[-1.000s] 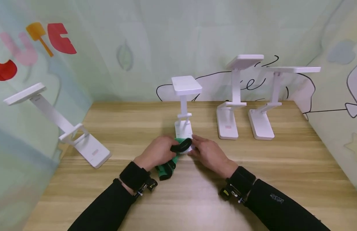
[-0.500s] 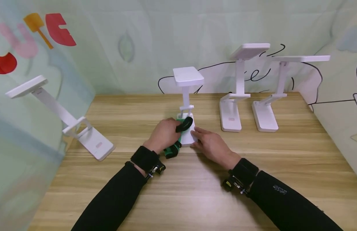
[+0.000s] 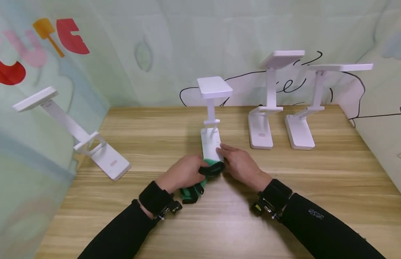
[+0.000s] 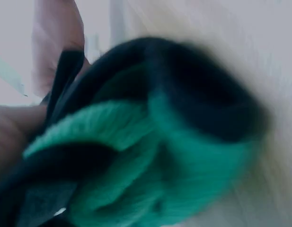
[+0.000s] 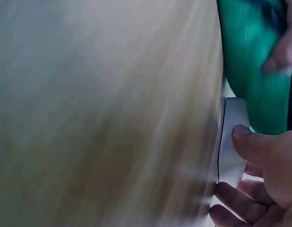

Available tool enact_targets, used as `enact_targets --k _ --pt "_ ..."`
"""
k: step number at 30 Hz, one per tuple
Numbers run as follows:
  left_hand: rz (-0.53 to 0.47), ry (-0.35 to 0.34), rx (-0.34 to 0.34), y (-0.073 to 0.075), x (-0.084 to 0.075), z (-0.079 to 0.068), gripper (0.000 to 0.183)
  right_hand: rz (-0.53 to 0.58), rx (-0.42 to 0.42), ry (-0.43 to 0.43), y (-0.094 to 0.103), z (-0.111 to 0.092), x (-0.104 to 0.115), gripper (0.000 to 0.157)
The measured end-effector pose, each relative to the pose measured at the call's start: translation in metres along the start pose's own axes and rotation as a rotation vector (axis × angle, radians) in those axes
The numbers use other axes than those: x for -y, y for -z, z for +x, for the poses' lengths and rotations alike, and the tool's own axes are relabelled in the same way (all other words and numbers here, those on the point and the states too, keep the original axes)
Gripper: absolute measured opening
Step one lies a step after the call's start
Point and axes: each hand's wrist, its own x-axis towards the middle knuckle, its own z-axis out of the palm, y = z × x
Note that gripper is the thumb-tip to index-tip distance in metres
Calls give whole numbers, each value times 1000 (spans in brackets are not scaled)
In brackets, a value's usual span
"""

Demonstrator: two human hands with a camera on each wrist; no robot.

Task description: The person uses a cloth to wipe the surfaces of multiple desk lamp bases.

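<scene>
A white folding desk lamp point(image 3: 211, 142) stands mid-table, its flat head raised above a rectangular base. My left hand point(image 3: 185, 172) grips a bunched green and black cloth point(image 3: 192, 192) and presses it on the near end of that base. Part of the cloth hangs down beside the hand to the table. In the left wrist view the cloth point(image 4: 183, 165) is ribbed green with thick black bands, partly blurred. My right hand point(image 3: 240, 165) holds the right edge of the base. The right wrist view shows its thumb point(image 5: 252, 144) against the base's side point(image 5: 233, 118).
Another white lamp point(image 3: 111, 162) stands at the left, turned at an angle. Two more white lamps, one point(image 3: 261, 133) nearer the middle and one point(image 3: 300, 135) farther right, stand toward the back. Printed fabric walls point(image 3: 174, 43) border the wooden table point(image 3: 148, 133) behind and at the sides.
My left hand slid the cloth forward along the lamp base, then drew it back to the near end. The right hand kept its hold on the base's edge. The head view shifted slightly.
</scene>
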Motion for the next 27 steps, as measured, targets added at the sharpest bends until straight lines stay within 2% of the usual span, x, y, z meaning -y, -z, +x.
enact_targets --k 1,3,4,7,9,11,15,17,19,23,27 --pt "-51 10 29 3 1 -3 14 7 3 1 0 -1 0 44" --pt "-144 81 23 10 7 -5 17 21 9 0 -1 -1 1 43" --pt "-171 128 -18 15 10 -4 17 30 11 -3 -1 -1 1 45" --pt "-191 251 -218 25 20 8 28 35 13 -17 -1 0 2 49" --pt "-160 282 -308 26 24 21 29 26 16 -27 -1 0 2 51" --pt "-135 273 -356 24 25 33 27 11 18 -26 1 1 2 51" --pt "-154 263 -383 11 23 42 17 3 15 -22 0 2 2 50" --pt "-166 269 -385 5 24 40 12 2 7 -26 -1 1 2 49" --pt "-188 270 -358 2 25 36 12 1 3 -35 -1 1 1 49" --pt "-269 274 -285 2 29 24 14 -12 7 -39 -1 1 1 49" --pt "-355 318 -285 8 37 15 13 -39 3 -25 0 5 1 48"
